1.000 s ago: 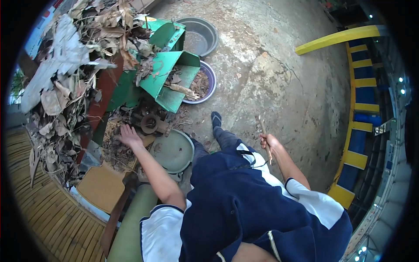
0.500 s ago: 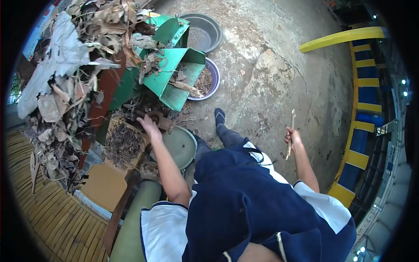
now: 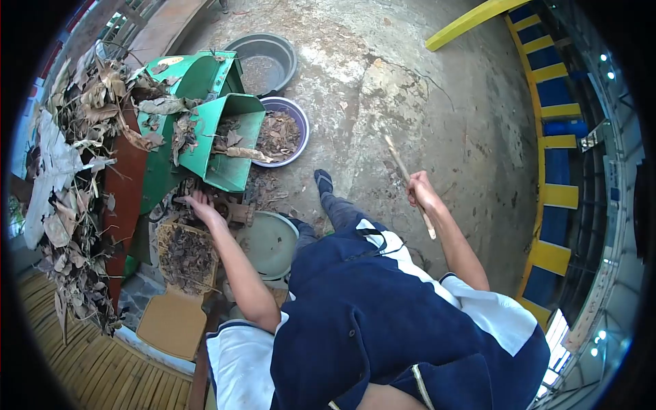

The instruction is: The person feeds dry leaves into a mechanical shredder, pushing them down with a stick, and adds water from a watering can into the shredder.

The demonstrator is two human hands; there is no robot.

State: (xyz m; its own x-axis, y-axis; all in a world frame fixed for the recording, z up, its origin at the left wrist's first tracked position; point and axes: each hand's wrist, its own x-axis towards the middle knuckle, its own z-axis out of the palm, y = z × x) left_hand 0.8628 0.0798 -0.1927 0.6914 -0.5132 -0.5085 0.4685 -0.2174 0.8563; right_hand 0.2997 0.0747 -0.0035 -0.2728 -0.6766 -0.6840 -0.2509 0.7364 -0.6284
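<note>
My right hand (image 3: 421,191) is closed around a pale wooden stick (image 3: 395,153), held out over the concrete floor. The stick slants, with one end beyond my fist and the other near my wrist. On the other side my left hand (image 3: 203,208) reaches under the green metal chute (image 3: 222,147) of a machine. Its fingers look stretched out beside dark machine parts; whether they touch these I cannot make out. Dry leaves (image 3: 72,198) are heaped on the machine's top, and some lie in the chute mouth.
Under the chute stands a purple-rimmed basin (image 3: 305,130) with leaf bits, and behind it a grey basin (image 3: 290,58). A greenish basin (image 3: 266,242) sits near my feet. A tan chair (image 3: 174,321) holds crushed leaves. A yellow beam (image 3: 471,24) stands at the upper right.
My view has shifted, so the machine and basins sit further left. The stick has tilted in my right hand, which has come up. My left hand has moved in closer beneath the chute.
</note>
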